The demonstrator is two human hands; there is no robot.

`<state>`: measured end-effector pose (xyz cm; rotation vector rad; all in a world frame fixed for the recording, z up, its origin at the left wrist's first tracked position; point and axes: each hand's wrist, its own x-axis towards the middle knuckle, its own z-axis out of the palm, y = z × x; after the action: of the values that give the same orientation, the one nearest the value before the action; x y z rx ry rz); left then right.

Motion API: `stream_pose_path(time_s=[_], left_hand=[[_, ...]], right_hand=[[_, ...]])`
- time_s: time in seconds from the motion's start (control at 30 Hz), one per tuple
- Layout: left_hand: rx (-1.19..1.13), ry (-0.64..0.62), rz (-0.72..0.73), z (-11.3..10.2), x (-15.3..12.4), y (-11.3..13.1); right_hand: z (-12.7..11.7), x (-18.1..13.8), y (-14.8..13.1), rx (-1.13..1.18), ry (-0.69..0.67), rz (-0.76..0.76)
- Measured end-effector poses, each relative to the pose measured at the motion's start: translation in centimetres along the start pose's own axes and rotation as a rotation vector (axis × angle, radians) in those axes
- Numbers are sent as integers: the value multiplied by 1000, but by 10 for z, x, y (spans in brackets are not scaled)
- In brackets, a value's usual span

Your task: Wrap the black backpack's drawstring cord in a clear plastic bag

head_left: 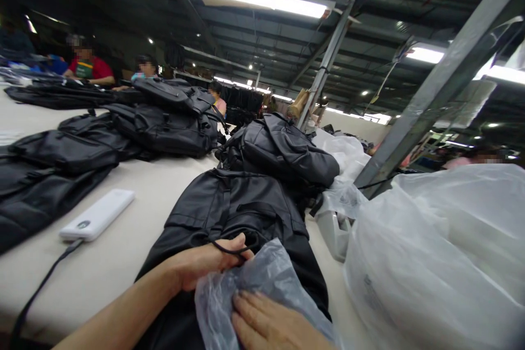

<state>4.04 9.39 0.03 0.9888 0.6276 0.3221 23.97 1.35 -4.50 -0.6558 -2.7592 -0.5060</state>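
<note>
A black backpack [241,213] lies flat on the table in front of me. My left hand [205,262] rests on its lower part with the fingers curled round a thin black cord and the edge of a clear plastic bag [262,279]. My right hand [266,325] lies on that plastic bag at the bottom of the view, fingers stretched flat and pressing it down. The bag covers the near end of the backpack.
A white power bank [97,214] with a black cable lies on the beige table [135,240] to the left. More black backpacks [164,120] are piled left and behind. A big heap of clear plastic bags [443,251] stands right. Other people sit far left.
</note>
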Motion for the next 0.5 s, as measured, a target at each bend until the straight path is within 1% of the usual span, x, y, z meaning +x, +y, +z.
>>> stream_pose_path(time_s=[0.03, 0.07, 0.1, 0.13, 0.2, 0.23, 0.3, 0.37, 0.4, 0.43, 0.5], left_hand=[[8, -12, -9, 0, 1, 2], [13, -17, -15, 1, 2, 5], [19, -13, -21, 1, 3, 8], [30, 5, -33, 2, 4, 11], [75, 49, -62, 5, 5, 19], [117, 79, -70, 6, 5, 22], [205, 115, -82, 10, 5, 29], [385, 129, -63, 13, 4, 33], [503, 141, -48, 15, 3, 35], [618, 161, -33, 16, 3, 37], [821, 214, 5, 19, 1, 40]], right_hand=[[16, -5, -5, -30, 94, 1], [28, -8, -11, -48, 145, 25], [36, -8, -15, -47, 154, 58], [40, -5, -18, -25, 110, 100], [32, 10, -19, 72, -82, 214], [23, 21, -17, 129, -193, 275], [0, 44, -11, 218, -373, 419], [-18, 64, -3, 267, -488, 519], [-22, 72, 2, 287, -523, 529], [-22, 79, 8, 308, -548, 498], [-11, 90, 20, 355, -538, 344]])
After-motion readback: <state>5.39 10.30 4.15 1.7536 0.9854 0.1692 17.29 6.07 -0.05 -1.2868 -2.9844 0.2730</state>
